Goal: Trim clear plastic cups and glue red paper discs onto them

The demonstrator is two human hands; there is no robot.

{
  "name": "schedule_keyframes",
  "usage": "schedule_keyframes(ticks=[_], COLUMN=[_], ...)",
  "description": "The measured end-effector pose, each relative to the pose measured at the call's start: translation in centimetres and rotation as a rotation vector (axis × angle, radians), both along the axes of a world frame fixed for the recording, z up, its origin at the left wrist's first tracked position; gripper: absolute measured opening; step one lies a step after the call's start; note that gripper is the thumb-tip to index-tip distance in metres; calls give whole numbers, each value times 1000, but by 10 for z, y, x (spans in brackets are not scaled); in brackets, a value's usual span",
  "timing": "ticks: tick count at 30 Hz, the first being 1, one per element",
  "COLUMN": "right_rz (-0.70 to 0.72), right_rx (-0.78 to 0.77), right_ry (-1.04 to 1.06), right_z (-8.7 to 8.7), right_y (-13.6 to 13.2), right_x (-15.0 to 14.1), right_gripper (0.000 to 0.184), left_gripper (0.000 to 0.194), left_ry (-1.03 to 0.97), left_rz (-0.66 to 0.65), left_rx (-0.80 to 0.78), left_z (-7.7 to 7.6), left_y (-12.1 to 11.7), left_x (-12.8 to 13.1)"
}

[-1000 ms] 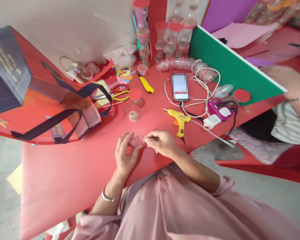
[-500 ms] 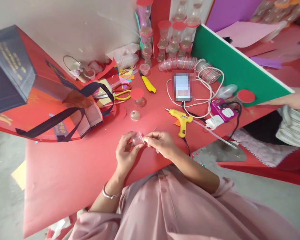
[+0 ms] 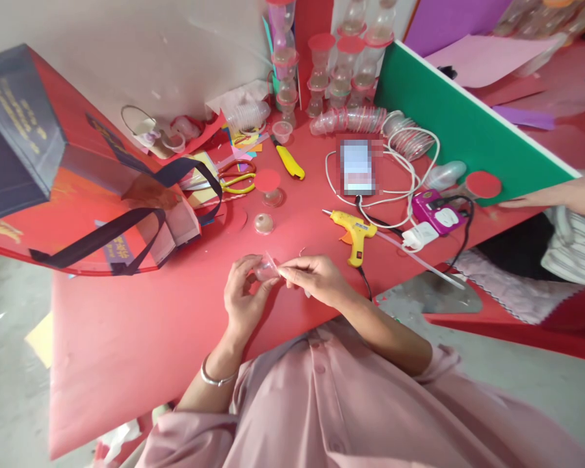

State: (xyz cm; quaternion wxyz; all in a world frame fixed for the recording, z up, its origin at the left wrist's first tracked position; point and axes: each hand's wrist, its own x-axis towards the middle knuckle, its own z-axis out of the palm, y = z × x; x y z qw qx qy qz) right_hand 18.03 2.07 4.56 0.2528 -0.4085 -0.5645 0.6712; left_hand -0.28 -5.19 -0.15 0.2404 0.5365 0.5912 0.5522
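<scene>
My left hand [image 3: 242,296] curls around a small clear plastic cup [image 3: 266,268], held just above the red table [image 3: 141,338]. My right hand [image 3: 312,278] pinches at the cup's right side with thumb and fingers; what it pinches is too small to make out. Beyond the hands stand a small clear cup with sand in it [image 3: 264,224] and a clear cup with a red round lid [image 3: 270,186]. A yellow glue gun [image 3: 352,233] lies to the right of my right hand.
A red and dark blue bag [image 3: 68,188] lies at the left. Scissors [image 3: 234,179], a yellow knife [image 3: 289,163], a phone [image 3: 357,168] with white cable, and a purple device [image 3: 439,215] lie behind. Sand timers [image 3: 338,71] stand at the back. Another person's arm [image 3: 556,195] rests by a green board [image 3: 458,133].
My hands have stayed in place while turning the clear cup slightly. The other person's arm at the right has dropped lower toward the table edge.
</scene>
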Motion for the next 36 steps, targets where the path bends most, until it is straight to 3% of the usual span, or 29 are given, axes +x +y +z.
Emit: schedule_keyframes(ticks=[7, 11, 20, 22, 25, 29, 36], right_rz=[-21, -81, -120, -128, -82, -8, 9], right_rx=[160, 259, -156, -185, -95, 23, 104], right_ry=[-54, -96, 113, 134, 80, 5, -49], right_z=[-2, 0, -10, -10, -5, 0, -9], right_y=[-1, -4, -4, -4, -4, -2, 0], right_x=[0, -3, -10, -10, -6, 0, 3], right_gripper=[25, 20, 23, 24, 27, 33, 33], left_gripper=[42, 42, 46, 46, 47, 46, 42], left_ry=[138, 76, -309, -350, -377, -279, -17], left_rz=[40, 22, -90, -93, -66, -29, 8], left_rx=[39, 35, -73, -84, -94, -73, -65], left_z=[0, -1, -2, -2, -2, -2, 0], left_y=[0, 0, -1, -1, 0, 1, 1], left_x=[-1, 0, 4, 4, 4, 2, -1])
